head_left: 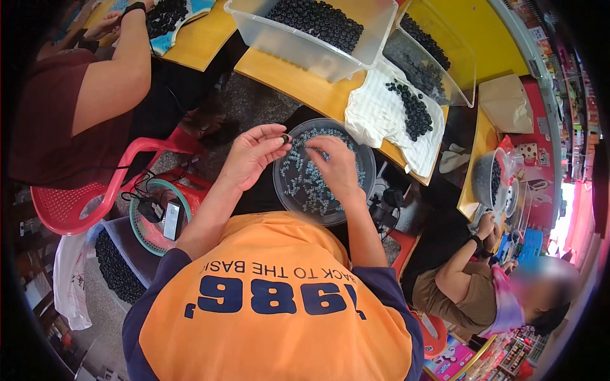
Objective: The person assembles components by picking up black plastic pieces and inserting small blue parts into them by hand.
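My left hand (256,157) pinches a small black round part (285,138) between thumb and fingertips, at the left rim of a round clear tub (279,184). Many small bluish-grey pieces (314,190) lie spread over the bottom of the tub, which sits at my lap. Over the tub, my right hand (337,166) has its thumb and fingers drawn together near the black part. Whatever those fingers hold is too small to make out.
Ahead, a yellow table (273,66) bears a clear bin (254,32) of black parts and a white cloth (365,108) with more. Co-workers sit left and right. Beside me are a red chair (70,203), a green-rimmed basket (136,222) and a sack of black parts (117,267).
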Demonstrator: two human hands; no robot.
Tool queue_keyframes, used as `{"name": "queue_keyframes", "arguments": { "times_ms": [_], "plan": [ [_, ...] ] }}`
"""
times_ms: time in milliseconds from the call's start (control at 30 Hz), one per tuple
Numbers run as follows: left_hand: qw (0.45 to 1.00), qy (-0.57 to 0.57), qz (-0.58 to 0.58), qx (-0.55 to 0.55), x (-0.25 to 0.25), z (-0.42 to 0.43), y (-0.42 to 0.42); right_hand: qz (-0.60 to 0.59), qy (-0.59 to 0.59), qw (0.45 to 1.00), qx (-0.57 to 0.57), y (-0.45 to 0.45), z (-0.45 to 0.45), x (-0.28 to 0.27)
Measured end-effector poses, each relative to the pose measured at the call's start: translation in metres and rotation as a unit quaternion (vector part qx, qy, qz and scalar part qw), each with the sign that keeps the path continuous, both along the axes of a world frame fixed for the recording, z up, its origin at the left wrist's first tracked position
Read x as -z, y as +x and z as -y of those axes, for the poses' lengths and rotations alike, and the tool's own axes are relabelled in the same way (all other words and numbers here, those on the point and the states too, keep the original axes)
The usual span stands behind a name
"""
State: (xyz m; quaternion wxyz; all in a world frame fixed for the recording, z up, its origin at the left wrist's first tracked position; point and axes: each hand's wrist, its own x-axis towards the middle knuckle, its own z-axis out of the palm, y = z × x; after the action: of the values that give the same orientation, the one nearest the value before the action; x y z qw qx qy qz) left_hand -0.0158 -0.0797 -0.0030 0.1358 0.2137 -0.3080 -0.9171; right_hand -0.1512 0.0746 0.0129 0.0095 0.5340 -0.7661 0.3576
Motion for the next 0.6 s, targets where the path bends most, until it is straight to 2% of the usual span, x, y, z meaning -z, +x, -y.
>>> {"name": "queue_keyframes", "arguments": {
  "times_ms": [67,233,300,400,533,600],
  "plan": [
    [0.999,-0.009,-0.020,0.023,0.000,-0.006,-0.003,0.288,0.005,0.955,0.065,0.010,-0.004,-0.029],
    [0.998,-0.038,-0.023,0.046,-0.007,-0.019,-0.011,0.279,-0.069,0.956,0.053,0.013,-0.008,-0.042],
    [0.997,-0.048,-0.027,0.048,-0.008,-0.022,-0.012,0.214,-0.057,0.975,0.031,0.013,-0.010,-0.044],
    [0.996,-0.076,-0.022,0.051,-0.009,-0.024,-0.013,0.228,-0.016,0.971,0.067,0.016,-0.013,-0.049],
    [0.985,-0.157,0.015,0.065,-0.011,-0.025,-0.013,0.260,-0.027,0.962,0.079,0.016,-0.017,-0.046],
    [0.984,-0.162,0.015,0.069,-0.009,-0.025,-0.015,0.256,-0.022,0.964,0.075,0.015,-0.019,-0.046]
  ]
}}
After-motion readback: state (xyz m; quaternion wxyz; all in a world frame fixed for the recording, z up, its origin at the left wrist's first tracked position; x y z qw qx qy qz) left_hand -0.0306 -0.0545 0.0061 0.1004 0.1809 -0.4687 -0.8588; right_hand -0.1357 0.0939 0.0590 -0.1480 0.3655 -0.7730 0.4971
